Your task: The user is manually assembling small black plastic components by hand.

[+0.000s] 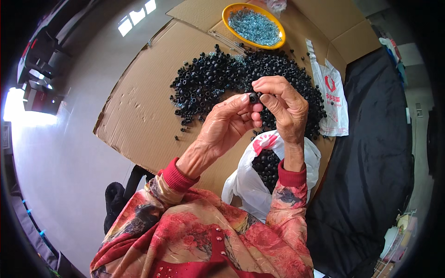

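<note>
Small black piece [253, 97]: up in front of the person, above the black pile, at the fingertips where both hands meet. Dark, rounded, with an opening showing.

Left hand [229, 116]: thumb and fingers clamped on the black piece, lower fingers curled in. Right hand [286, 106]: thumb and forefinger bent in close at the piece's right side; cannot tell whether they grip it or only touch it.

Pile [206, 76]: many loose black pieces, rounded, several with visible holes, spread behind and to both sides of the hands. Pale blue bits show among them. A few strays lie off the left edge.

Containers:
- White plastic bag [238, 178], under the right wrist, mouth open; black pieces [265, 167] inside, like those of the pile.
- Yellow bowl [226, 17], beyond the pile; broad heap of small pale blue bits [255, 28] inside.
- Flat bag [337, 118], white with red print, lying right of the pile; contents cannot be told.

Support: cardboard [139, 104] beneath pile and bowl. Black cloth [366, 148] to the right.
</note>
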### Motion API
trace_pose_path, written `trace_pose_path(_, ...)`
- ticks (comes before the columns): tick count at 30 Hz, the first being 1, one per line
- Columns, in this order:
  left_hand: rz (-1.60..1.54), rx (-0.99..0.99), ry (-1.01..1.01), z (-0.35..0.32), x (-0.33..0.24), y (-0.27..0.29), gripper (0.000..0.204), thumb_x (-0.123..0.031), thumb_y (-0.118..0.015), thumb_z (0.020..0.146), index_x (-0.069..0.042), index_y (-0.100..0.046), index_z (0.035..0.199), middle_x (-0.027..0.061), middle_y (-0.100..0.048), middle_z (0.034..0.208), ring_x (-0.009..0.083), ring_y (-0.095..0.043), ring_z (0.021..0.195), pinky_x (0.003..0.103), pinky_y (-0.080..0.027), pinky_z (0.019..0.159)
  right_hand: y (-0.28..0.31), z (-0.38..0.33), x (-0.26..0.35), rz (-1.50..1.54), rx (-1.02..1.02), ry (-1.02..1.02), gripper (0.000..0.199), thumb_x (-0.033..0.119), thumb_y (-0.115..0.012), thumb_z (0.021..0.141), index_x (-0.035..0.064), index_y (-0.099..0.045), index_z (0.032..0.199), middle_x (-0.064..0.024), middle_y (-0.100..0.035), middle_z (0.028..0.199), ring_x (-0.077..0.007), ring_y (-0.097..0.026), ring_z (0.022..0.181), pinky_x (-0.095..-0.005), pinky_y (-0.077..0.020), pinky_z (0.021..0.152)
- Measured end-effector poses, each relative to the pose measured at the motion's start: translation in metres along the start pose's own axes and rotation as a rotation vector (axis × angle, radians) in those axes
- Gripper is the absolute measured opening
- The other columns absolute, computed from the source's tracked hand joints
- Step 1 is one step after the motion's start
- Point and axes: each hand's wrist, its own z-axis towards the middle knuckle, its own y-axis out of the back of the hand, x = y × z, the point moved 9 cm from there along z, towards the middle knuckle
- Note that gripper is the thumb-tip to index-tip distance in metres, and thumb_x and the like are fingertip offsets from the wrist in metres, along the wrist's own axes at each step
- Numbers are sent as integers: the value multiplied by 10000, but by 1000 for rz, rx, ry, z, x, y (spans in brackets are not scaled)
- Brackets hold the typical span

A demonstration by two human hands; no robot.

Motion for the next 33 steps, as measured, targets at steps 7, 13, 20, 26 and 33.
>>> trace_pose_path(7,0,31,34,-1,4,0,195,-172,-532,897,-1,-554,987,101,-626,880,162,-596,738,339,-502,718,1,0,9,-129,19,104,90,20,-597,796,29,-628,880,-87,-618,863,-189,-602,814,-285,-481,730)
trace_pose_path(13,28,62,41,0,5,-3,191,-164,-520,901,3,-560,984,101,-627,879,159,-597,739,342,-506,726,2,-1,11,-153,21,112,93,9,-598,790,28,-624,878,-84,-618,851,-184,-606,775,-282,-486,694)
trace_pose_path(20,24,16,50,0,8,4,197,-175,-504,910,1,-549,986,95,-621,880,154,-589,737,332,-508,732,4,-1,12,-181,29,110,133,-35,-605,765,27,-621,881,-81,-621,847,-178,-611,753,-276,-491,659)
trace_pose_path(26,37,11,35,0,9,5,230,-200,-476,925,-4,-559,1011,91,-638,877,165,-597,745,343,-474,752,8,-5,1,-92,28,28,129,-9,-614,769,30,-637,891,-71,-629,842,-160,-611,762,-267,-494,673)
trace_pose_path(33,41,9,5,2,8,5,219,-183,-513,906,1,-562,1012,93,-623,889,162,-587,758,329,-497,742,12,-7,-3,-97,-14,-72,113,18,-626,763,24,-647,874,-72,-634,813,-156,-615,746,-268,-499,670)
